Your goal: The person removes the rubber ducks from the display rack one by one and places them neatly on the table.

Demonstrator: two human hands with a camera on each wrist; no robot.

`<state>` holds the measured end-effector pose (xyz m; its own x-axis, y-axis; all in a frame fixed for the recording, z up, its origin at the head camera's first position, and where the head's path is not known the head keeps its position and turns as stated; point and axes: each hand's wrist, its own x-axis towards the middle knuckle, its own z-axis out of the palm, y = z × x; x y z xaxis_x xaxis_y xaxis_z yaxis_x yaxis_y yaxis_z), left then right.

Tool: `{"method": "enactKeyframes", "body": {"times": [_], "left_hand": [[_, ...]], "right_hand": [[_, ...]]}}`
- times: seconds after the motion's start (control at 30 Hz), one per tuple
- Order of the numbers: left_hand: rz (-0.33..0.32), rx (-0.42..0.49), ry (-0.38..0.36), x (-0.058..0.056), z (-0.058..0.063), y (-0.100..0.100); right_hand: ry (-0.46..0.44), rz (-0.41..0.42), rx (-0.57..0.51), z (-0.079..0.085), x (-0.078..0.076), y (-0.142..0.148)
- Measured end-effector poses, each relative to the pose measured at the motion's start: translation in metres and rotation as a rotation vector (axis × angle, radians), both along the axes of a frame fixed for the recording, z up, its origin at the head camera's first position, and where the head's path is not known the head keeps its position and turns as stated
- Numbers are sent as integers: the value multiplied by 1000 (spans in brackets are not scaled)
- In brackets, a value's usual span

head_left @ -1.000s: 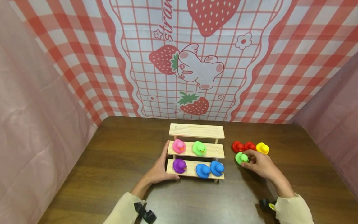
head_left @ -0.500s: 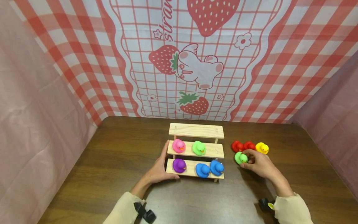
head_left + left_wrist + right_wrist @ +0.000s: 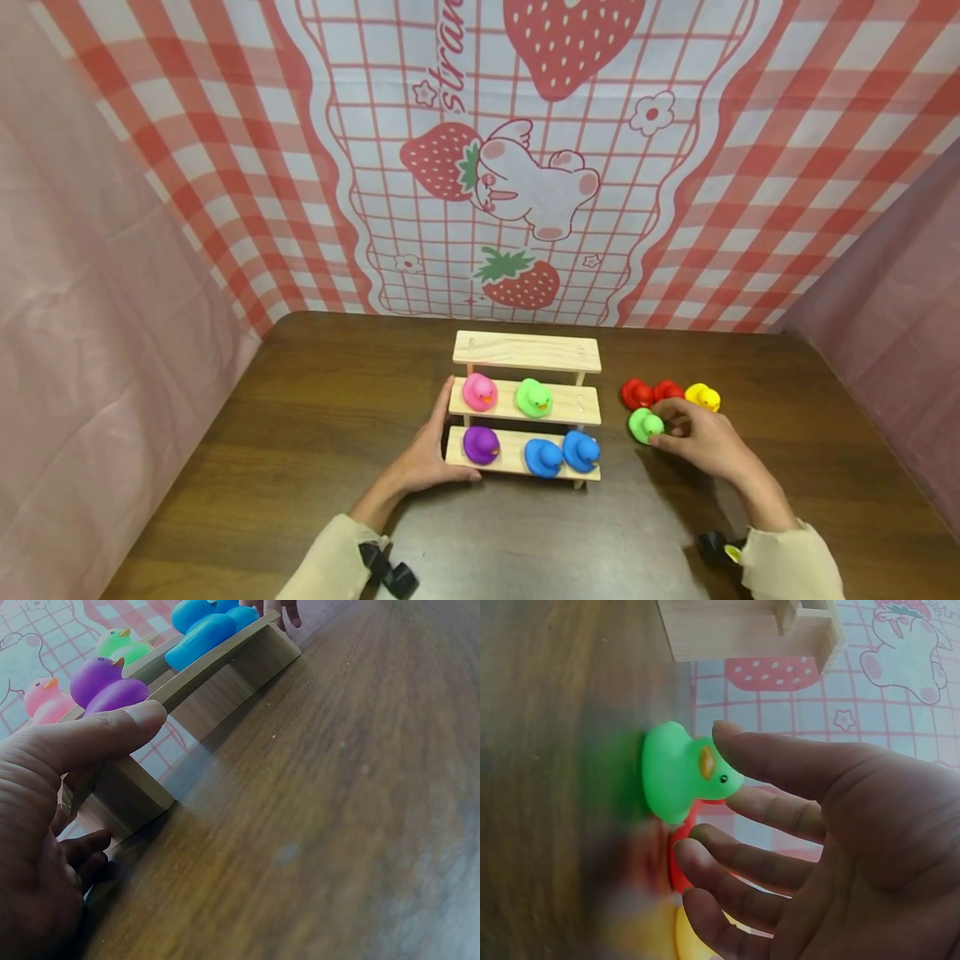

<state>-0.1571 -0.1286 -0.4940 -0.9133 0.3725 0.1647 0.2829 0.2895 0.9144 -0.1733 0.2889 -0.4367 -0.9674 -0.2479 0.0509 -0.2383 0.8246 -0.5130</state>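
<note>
The right hand point(image 3: 705, 440) has its thumb and forefinger closed about the head of a green duck point(image 3: 645, 426) in what looks like a light pinch, though how firmly it presses I cannot tell; its other 3 fingers are bent and hold nothing. That duck is upright to the right of the wooden rack point(image 3: 525, 351), about level with the gap between the rack's lowest and middle steps, and its base seems to rest on the table point(image 3: 337, 400). It will likely handle as a light, hollow toy, soft enough to give under a squeeze, a little slick and hard to break. The head is narrow and handy for 2 fingertips, while the wider body should give a steadier hold if the head twists or slips. Just beyond it, also right of the rack, sit 2 red ducks point(image 3: 637, 393) side by side, then a yellow duck point(image 3: 702, 397) farthest from the rack. The left hand point(image 3: 429, 457) grasps the rack's left end, thumb along the front of the lowest step, fingers at the side. On the rack's lowest step are a purple duck point(image 3: 481, 445) at the left and 2 blue ducks point(image 3: 543, 458) at the right; on its middle step, a pink duck point(image 3: 479, 392) at the left and a second green duck point(image 3: 533, 398) near the middle. Behind the rack hangs a strawberry-print cloth point(image 3: 555, 192).
</note>
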Motion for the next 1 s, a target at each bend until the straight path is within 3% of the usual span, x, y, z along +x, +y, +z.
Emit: {"method": "enactKeyframes", "body": {"times": [0.63, 1.0], "left_hand": [[3, -6, -3, 0, -1, 0], [4, -7, -14, -1, -1, 0]], "right_hand": [[50, -42, -12, 28, 11, -6], [142, -37, 8, 43, 18, -15]]}}
